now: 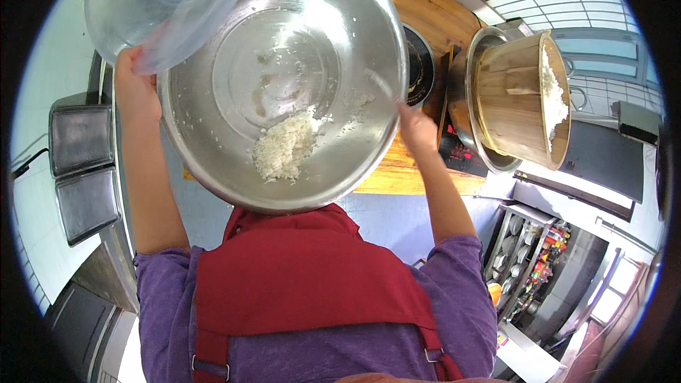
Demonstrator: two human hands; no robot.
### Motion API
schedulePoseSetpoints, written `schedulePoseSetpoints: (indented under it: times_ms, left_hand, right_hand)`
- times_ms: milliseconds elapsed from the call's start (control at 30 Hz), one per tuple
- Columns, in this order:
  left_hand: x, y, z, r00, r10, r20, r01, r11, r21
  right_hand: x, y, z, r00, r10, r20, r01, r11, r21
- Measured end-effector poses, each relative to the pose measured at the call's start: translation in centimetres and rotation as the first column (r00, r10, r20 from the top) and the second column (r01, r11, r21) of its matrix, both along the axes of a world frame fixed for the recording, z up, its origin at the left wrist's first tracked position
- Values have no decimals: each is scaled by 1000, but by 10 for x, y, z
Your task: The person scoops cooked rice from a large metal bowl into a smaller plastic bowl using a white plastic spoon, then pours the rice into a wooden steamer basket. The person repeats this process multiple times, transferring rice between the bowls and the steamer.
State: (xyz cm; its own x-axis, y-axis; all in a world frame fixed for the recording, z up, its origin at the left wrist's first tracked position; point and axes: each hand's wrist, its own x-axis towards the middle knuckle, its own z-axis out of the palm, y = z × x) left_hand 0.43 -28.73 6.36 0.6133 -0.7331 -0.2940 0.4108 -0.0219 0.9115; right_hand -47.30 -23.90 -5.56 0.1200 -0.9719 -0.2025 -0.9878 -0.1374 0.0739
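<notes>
A wide stainless steel basin [367, 26] is before me, its near rim close to my red apron. White cooked rice [287, 146] lies in a clump on its near side, with loose grains scattered over the metal. At the upper left, my left hand [138, 85] grips the rim of a translucent plastic bowl [175, 10], which is tilted over the basin's far left edge. My right hand [420, 127], at the basin's right rim, is closed around the handle of a blurred utensil [380, 82]. Its pale end reaches into the basin; its exact kind is unclear.
To the right, a wooden steamer barrel [516, 90] with rice inside stands over a metal pot [473, 58]. A round black hob [420, 66] is partly hidden behind the basin on the wooden table [441, 5]. Two dark trays [82, 138] are at left; shelved dishes [513, 247] at lower right.
</notes>
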Motion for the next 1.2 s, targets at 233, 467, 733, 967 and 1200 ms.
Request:
schedulePoseSetpoints:
  times_ms: [233, 467, 733, 967, 1200]
  left_hand:
    - [3, 3, 25, 989, -145, 30, 146, 988, -47]
    - [-18, 1, 44, 961, -271, 59, 276, 956, -98]
    - [-25, 8, 51, 949, -279, 145, 297, 947, -122]
    - [-53, 7, 71, 945, -290, 151, 307, 946, -104]
    - [-36, 8, 62, 955, -287, 74, 295, 942, -158]
  right_hand:
    - [64, 74, -19, 971, -33, 236, -48, 944, 328]
    - [35, -18, -27, 991, -46, 128, 56, 996, -75]
    - [61, 36, -16, 958, -82, 275, 25, 979, 202]
    - [56, -20, -50, 981, -108, 162, 109, 994, 8]
    - [80, 76, -15, 921, -111, 374, 29, 976, 217]
